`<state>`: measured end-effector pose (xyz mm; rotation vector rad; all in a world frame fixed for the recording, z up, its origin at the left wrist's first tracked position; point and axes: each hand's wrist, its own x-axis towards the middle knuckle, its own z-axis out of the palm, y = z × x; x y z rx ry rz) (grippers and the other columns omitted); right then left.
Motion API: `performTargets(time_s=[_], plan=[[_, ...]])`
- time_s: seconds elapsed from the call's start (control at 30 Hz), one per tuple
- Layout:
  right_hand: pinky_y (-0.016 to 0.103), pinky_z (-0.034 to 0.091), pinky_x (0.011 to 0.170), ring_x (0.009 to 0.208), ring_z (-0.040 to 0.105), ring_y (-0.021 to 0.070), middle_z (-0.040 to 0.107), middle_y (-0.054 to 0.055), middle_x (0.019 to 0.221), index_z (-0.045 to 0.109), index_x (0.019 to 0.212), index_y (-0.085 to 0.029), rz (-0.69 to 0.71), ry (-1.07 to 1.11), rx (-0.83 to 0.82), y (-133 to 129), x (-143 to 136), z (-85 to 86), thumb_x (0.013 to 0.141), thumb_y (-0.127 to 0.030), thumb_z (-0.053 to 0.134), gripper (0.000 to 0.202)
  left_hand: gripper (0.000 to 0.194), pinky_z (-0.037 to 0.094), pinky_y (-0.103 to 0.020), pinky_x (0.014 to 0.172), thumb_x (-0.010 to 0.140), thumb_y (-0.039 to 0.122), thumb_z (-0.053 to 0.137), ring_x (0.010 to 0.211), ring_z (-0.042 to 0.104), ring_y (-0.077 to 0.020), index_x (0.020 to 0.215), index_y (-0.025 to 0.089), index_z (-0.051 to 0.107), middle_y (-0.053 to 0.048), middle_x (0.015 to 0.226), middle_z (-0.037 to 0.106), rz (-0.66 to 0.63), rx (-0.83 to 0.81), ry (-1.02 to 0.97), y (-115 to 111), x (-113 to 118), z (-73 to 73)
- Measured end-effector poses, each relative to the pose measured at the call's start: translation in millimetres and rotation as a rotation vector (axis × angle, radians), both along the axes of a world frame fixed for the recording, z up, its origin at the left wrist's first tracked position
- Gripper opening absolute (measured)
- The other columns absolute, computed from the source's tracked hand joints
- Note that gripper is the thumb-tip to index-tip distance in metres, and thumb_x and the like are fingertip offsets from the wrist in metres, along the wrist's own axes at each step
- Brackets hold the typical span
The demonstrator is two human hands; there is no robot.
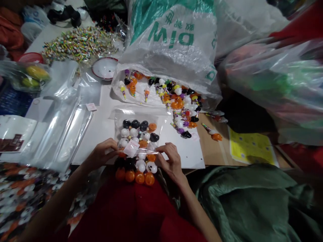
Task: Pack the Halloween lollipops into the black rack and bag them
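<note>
A clear plastic bag (136,117) lies at the table's front edge, filled with round orange, black and white Halloween figures, some with skull faces. A small white label with reddish print (131,148) sits across its middle. My left hand (107,153) pinches the bag's left side between thumb and fingers. Opposite it, my right hand (170,159) grips the right side of the same bag the same way. Orange pumpkin figures (139,177) show in a row nearest my body, below both hands.
Beyond the bag, a large white sack (174,37) spills Halloween-topped sticks (176,97). Flat clear bags (65,131) lie at left, near a red-rimmed bowl (104,68) and a heap of small colourful sticks (80,43). A yellow sheet (252,148) is at right.
</note>
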<state>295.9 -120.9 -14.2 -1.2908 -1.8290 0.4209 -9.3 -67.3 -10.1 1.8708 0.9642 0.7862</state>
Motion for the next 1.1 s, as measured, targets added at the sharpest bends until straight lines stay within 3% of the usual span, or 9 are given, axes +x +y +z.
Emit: performTargets(time_s=[0.27, 0.43, 0.57, 0.63, 0.7, 0.83, 0.9, 1.0, 1.1], plan=[[0.029, 0.048, 0.068, 0.072, 0.06, 0.0164, 0.065, 0.003, 0.072, 0.068, 0.074, -0.021, 0.387, 0.179, -0.619, -32.8, 16.7, 22.6, 0.093, -0.049, 0.061, 0.035, 0.023, 0.05, -0.028, 0.069, 0.089, 0.038, 0.064, 0.074, 0.061, -0.0169, 0.075, 0.02, 0.065, -0.004, 0.079, 0.065, -0.183, -0.39, 0.107, -37.9, -18.4, 16.7], [0.028, 0.047, 0.069, 0.064, 0.057, 0.0133, 0.063, -0.001, 0.066, 0.067, 0.073, -0.021, 0.541, 0.085, -0.68, -53.8, 11.1, 30.8, 0.095, -0.043, 0.059, 0.033, 0.027, 0.047, -0.028, 0.066, 0.088, 0.043, 0.064, 0.071, 0.061, -0.0178, 0.071, 0.023, 0.064, -0.002, 0.078, 0.065, -0.266, -0.491, 0.126, -71.5, -23.3, 23.6], [0.026, 0.046, 0.064, 0.064, 0.057, 0.0132, 0.063, -0.001, 0.067, 0.064, 0.072, -0.02, 0.464, 0.058, -0.639, -57.0, 8.8, 35.5, 0.096, -0.041, 0.058, 0.032, 0.026, 0.048, -0.028, 0.064, 0.09, 0.043, 0.06, 0.07, 0.06, -0.0168, 0.073, 0.023, 0.062, -0.002, 0.077, 0.064, -0.217, -0.446, 0.11, -84.3, -24.2, 27.5], [0.026, 0.046, 0.061, 0.065, 0.058, 0.0137, 0.065, 0.001, 0.069, 0.064, 0.075, -0.02, 0.374, 0.069, -0.548, -40.2, 12.2, 52.0, 0.096, -0.044, 0.058, 0.032, 0.025, 0.049, -0.028, 0.062, 0.091, 0.039, 0.059, 0.069, 0.06, -0.0159, 0.074, 0.022, 0.06, -0.003, 0.076, 0.063, -0.12, -0.348, 0.066, -70.1, -21.0, 39.9], [0.026, 0.046, 0.06, 0.065, 0.059, 0.0144, 0.065, 0.002, 0.069, 0.064, 0.075, -0.021, 0.298, 0.074, -0.407, -11.5, 17.1, 82.7, 0.094, -0.047, 0.06, 0.032, 0.026, 0.052, -0.028, 0.062, 0.092, 0.037, 0.058, 0.068, 0.061, -0.0153, 0.073, 0.02, 0.057, -0.004, 0.074, 0.062, -0.031, -0.169, 0.003, -40.7, -11.8, 66.3], [0.027, 0.045, 0.06, 0.065, 0.057, 0.0138, 0.062, 0.001, 0.071, 0.062, 0.076, -0.021, 0.139, 0.067, -0.054, 61.4, 21.2, 161.5, 0.088, -0.047, 0.068, 0.029, 0.026, 0.052, -0.029, 0.069, 0.092, 0.037, 0.057, 0.072, 0.067, -0.0122, 0.079, 0.014, 0.055, 0.001, 0.073, 0.059, 0.277, 0.38, -0.074, 40.6, 22.8, 152.6], [0.026, 0.042, 0.058, 0.062, 0.052, 0.0117, 0.057, -0.001, 0.067, 0.06, 0.074, -0.02, 0.086, 0.06, 0.066, 97.4, 20.1, 189.6, 0.087, -0.048, 0.068, 0.032, 0.039, 0.044, -0.03, 0.072, 0.096, 0.036, 0.035, 0.082, 0.07, -0.0128, 0.087, 0.003, 0.053, 0.003, 0.075, 0.055, 0.341, 0.566, -0.048, 80.5, 41.1, 194.3], [0.025, 0.039, 0.058, 0.059, 0.046, 0.0101, 0.05, -0.004, 0.06, 0.058, 0.073, -0.019, 0.037, -0.026, 0.182, 142.0, 19.6, 207.7, 0.09, -0.049, 0.064, 0.035, 0.063, 0.035, -0.029, 0.066, 0.087, 0.04, -0.001, 0.087, 0.068, -0.015, 0.082, -0.002, 0.046, 0.006, 0.075, 0.047, 0.392, 0.661, 0.154, 127.3, 58.5, 232.6], [0.027, 0.04, 0.062, 0.061, 0.048, 0.0115, 0.051, -0.004, 0.062, 0.06, 0.078, -0.019, -0.036, -0.144, 0.297, 162.1, 19.2, 210.3, 0.093, -0.042, 0.061, 0.028, 0.066, 0.036, -0.027, 0.066, 0.087, 0.05, 0.003, 0.085, 0.069, -0.0155, 0.081, -0.001, 0.045, 0.007, 0.076, 0.048, 0.461, 0.714, 0.271, 144.8, 57.0, 240.0]])
